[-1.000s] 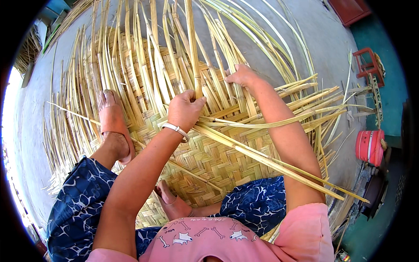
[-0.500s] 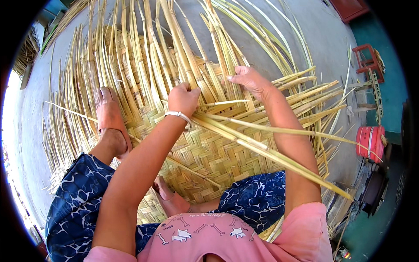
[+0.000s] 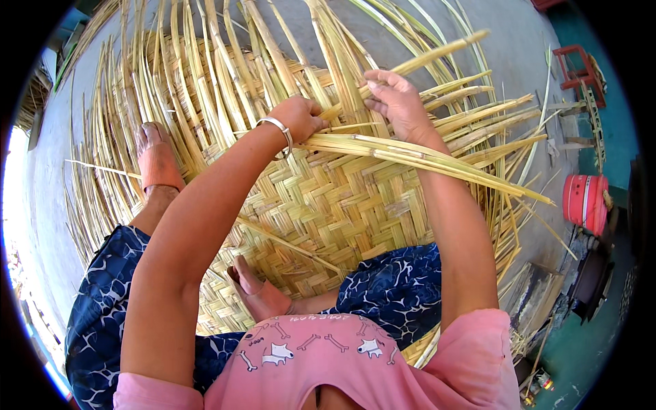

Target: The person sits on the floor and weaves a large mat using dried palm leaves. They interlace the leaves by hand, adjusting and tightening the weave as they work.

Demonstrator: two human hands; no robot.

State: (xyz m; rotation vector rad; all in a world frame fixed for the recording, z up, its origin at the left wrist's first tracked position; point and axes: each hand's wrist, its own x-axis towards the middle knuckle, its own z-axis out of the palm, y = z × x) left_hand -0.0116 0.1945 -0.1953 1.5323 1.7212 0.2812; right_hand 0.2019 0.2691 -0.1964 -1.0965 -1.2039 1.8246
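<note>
Pinching the near part of a split cane strip (image 3: 444,52), the left hand (image 3: 297,117) is curled nearly closed. To its right, the right hand (image 3: 402,109) is half-curled at that strip, its grip unclear; beneath both lies the herringbone-woven mat (image 3: 321,205), unwoven strips (image 3: 273,58) fanning beyond them.

The left hand (image 3: 297,117) pinches a cane strip (image 3: 444,52); just right of that grip the right hand (image 3: 402,109) curls loosely at it. Woven matting (image 3: 321,212) spreads on the grip's near side.
</note>
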